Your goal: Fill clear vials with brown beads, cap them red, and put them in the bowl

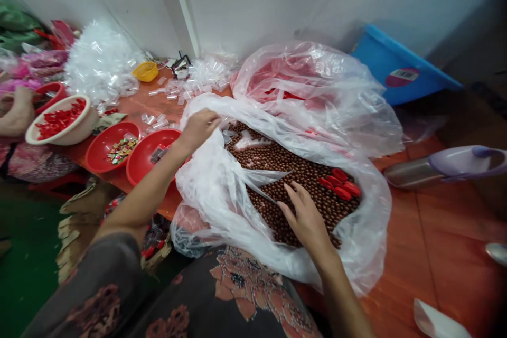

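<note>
A large clear plastic bag [214, 185] lies spread wide, full of small round brown balls [293, 161]. Several red oval plastic pieces [340, 184] rest on the balls at the right. My left hand [202, 128] is over the bag's left rim with its fingers curled together; whether anything is between them is hidden. Just right of it, small clear plastic pieces [228, 135] sit at the edge of the balls. My right hand [304, 216] hovers low over the balls, fingers apart, its thumb beside the tip of a plastic fold.
Left stand red bowls [132, 129] of small parts, a white bowl [69, 134] of red pieces and a yellow basket [146, 71]. Behind are heaped clear pieces [101, 66] and a blue tub [400, 66]. A flask [431, 166] lies right. Another person's arm [19, 113] shows far left.
</note>
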Available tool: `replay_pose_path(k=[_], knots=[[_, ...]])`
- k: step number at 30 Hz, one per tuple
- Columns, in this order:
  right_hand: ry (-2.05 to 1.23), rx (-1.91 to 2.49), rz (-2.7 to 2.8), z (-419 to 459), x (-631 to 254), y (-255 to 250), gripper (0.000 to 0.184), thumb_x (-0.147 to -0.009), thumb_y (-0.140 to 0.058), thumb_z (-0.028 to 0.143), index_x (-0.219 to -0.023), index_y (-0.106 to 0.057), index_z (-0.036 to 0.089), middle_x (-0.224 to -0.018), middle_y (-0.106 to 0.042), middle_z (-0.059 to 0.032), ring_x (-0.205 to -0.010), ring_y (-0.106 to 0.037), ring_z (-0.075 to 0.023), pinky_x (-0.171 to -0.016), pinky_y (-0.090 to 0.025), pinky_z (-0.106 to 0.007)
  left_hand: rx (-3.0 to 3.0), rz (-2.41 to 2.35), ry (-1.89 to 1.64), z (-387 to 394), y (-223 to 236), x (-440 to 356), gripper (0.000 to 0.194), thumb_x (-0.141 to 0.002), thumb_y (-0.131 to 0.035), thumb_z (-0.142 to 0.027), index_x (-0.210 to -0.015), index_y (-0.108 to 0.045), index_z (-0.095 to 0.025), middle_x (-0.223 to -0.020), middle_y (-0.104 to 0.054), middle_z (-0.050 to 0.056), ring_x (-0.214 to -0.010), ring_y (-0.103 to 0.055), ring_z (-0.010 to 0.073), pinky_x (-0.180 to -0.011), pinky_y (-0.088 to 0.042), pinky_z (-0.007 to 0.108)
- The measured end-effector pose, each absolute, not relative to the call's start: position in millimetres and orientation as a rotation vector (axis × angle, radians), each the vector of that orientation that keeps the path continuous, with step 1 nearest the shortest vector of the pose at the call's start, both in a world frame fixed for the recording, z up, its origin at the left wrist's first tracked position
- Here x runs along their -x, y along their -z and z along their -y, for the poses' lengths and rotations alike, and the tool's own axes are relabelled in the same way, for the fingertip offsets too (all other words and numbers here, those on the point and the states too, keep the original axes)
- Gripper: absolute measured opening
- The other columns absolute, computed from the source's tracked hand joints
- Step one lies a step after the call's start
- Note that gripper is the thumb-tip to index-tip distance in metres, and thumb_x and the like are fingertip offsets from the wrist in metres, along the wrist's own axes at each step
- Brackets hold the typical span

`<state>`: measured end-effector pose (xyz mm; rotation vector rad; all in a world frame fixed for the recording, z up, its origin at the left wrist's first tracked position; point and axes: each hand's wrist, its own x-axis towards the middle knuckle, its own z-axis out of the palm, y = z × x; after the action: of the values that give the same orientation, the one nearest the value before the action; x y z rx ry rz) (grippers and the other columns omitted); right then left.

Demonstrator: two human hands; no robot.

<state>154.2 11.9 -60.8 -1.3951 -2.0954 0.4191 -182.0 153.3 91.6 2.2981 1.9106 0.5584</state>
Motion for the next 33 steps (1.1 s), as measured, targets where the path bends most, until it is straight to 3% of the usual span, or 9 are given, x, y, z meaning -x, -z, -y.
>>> replay_pose_path(k=[2,4,8,14,19,23,26,28,33], knots=[[-0.381,1.417,2.094,-19,-163,60,0.046,-0.098,-0.048,0.039,-0.139,-0.053,0.020,-0.143,-0.052,-0.0191,-0.131,-0.053,-0.0336,-0.107,-0.048,-0.057,-2.176,-1.872,-0.184,-189,-72,149,0.017,-0.086,-0.058,-0.019,-0.093,-0.072,-0.014,-0.104,-0.071,0.012,-0.107,-0.061,0.0231,-0.095,-0.041,0.029],[-0.321,1.476,2.087,-26,-176,60,0.044,-0.098,-0.047,0.039,-0.135,-0.057,0.019,-0.140,-0.054,-0.0195,-0.128,-0.055,-0.0339,-0.106,-0.048,-0.057,-2.090,-1.910,-0.062,-217,-50,130,0.012,-0.079,-0.065,-0.014,-0.088,-0.073,-0.011,-0.094,-0.072,0.015,-0.103,-0.062,0.0265,-0.090,-0.042,0.029],[-0.153,1.678,2.036,-39,-210,62,0.043,-0.097,-0.045,0.035,-0.132,-0.059,0.013,-0.139,-0.053,-0.0235,-0.127,-0.053,-0.0363,-0.104,-0.047,-0.058,-2.021,-1.947,0.029,-246,-18,131,0.015,-0.070,-0.073,-0.012,-0.085,-0.074,-0.011,-0.080,-0.072,0.011,-0.094,-0.064,0.0256,-0.081,-0.043,0.026],[-0.074,1.800,2.005,-57,-242,62,0.045,-0.097,-0.043,0.029,-0.134,-0.056,0.007,-0.136,-0.053,-0.0265,-0.126,-0.052,-0.0367,-0.101,-0.049,-0.054,-1.954,-1.803,0.026,-255,-9,144,0.020,-0.063,-0.080,-0.017,-0.083,-0.077,-0.016,-0.076,-0.072,0.003,-0.074,-0.063,0.0179,-0.068,-0.044,0.025],[-0.108,1.920,2.006,-62,-235,54,0.046,-0.096,-0.045,0.033,-0.136,-0.056,0.013,-0.123,-0.057,-0.0210,-0.101,-0.062,-0.0326,-0.078,-0.055,-0.046,-1.624,-1.493,-0.048,-236,14,109,0.022,-0.053,-0.086,-0.017,-0.071,-0.074,-0.013,-0.053,-0.062,-0.001,-0.055,-0.057,0.0144,-0.059,-0.048,0.026],[-0.141,1.987,2.010,-58,-234,56,0.036,-0.095,-0.048,0.036,-0.119,-0.064,0.015,-0.109,-0.058,-0.0167,-0.083,-0.061,-0.0272,-0.066,-0.052,-0.040,-1.573,-1.437,-0.061,-221,36,61,0.026,-0.056,-0.087,-0.018,-0.077,-0.073,-0.011,-0.056,-0.063,0.001,-0.052,-0.058,0.0145,-0.059,-0.050,0.029],[-0.201,1.921,1.971,-53,-237,62,0.031,-0.095,-0.048,0.038,-0.109,-0.066,0.017,-0.105,-0.059,-0.0144,-0.083,-0.060,-0.0263,-0.068,-0.052,-0.040,-1.498,-1.391,-0.157,-217,49,33,0.036,-0.060,-0.087,-0.024,-0.090,-0.072,-0.012,-0.059,-0.065,0.002,-0.051,-0.060,0.0168,-0.056,-0.049,0.030],[-0.273,1.858,1.899,-49,-238,63,0.030,-0.096,-0.047,0.038,-0.107,-0.065,0.018,-0.103,-0.062,-0.0139,-0.087,-0.061,-0.0274,-0.075,-0.053,-0.043,-1.499,-1.368,-0.268,-216,55,21,0.037,-0.057,-0.089,-0.024,-0.087,-0.072,-0.012,-0.059,-0.064,0.001,-0.053,-0.060,0.0168,-0.056,-0.048,0.029],[-0.493,1.705,1.609,-35,-228,59,0.037,-0.095,-0.053,0.042,-0.125,-0.061,0.021,-0.113,-0.061,-0.0110,-0.096,-0.062,-0.0240,-0.090,-0.054,-0.045,-1.527,-1.287,-0.400,-211,64,18,0.037,-0.055,-0.087,-0.020,-0.089,-0.074,-0.012,-0.077,-0.070,0.002,-0.070,-0.062,0.0152,-0.070,-0.049,0.026]])
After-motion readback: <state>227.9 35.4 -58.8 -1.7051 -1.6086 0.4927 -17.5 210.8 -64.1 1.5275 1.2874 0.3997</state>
